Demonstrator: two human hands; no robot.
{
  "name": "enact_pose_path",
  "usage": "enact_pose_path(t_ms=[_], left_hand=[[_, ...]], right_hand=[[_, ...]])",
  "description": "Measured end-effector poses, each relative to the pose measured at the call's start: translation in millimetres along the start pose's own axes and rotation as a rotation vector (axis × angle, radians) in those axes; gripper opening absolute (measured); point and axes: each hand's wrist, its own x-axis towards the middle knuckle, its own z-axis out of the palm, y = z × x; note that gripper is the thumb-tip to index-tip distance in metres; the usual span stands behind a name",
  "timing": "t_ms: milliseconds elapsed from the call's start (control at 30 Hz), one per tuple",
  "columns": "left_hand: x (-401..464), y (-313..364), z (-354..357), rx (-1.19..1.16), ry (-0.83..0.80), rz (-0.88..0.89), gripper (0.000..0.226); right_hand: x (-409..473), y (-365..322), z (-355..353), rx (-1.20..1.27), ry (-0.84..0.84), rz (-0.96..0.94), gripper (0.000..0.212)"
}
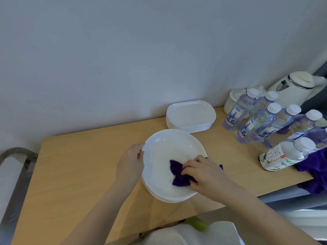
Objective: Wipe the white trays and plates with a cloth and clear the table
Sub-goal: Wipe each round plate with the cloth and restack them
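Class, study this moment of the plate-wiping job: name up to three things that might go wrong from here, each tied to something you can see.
1. The top plate sits on a stack near the table front edge; a hard wipe by the right hand with the purple cloth might slide it off, though the left hand steadies the rim.
2. The crowded bottles beside could topple if an elbow swings right.

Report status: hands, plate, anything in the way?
Left hand grips top plate rim. Right hand presses bunched purple cloth onto it. Tray stack behind, untouched. Bottles right, clear.
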Motion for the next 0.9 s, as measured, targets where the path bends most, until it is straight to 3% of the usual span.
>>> enact_pose_path(t_ms=[300, 467, 667, 900], left_hand=[[1.8, -2.7, 1.8, -0.036, 0.018, -0.007, 0.038], [0.3, -2.8, 0.6, -0.045, 0.022, -0.006, 0.037], [0.7, -1.6, -1.2, -0.045, -0.011, -0.026, 0.037], [-1.7, -0.9, -1.0, -0.102, 0.007, 0.013, 0.037]], right_hand=[[45.4, 14.6, -10.0, -0.328, 0.277, 0.205, 0.028], [72.2, -1.6, -0.6, -0.276, 0.386, 0.247, 0.046], [105.2, -29.7, 11.3, -0.067, 0.386, 0.174, 0.046], [111.5, -39.3, 17.1, -0.079, 0.425, 0.064, 0.042]])
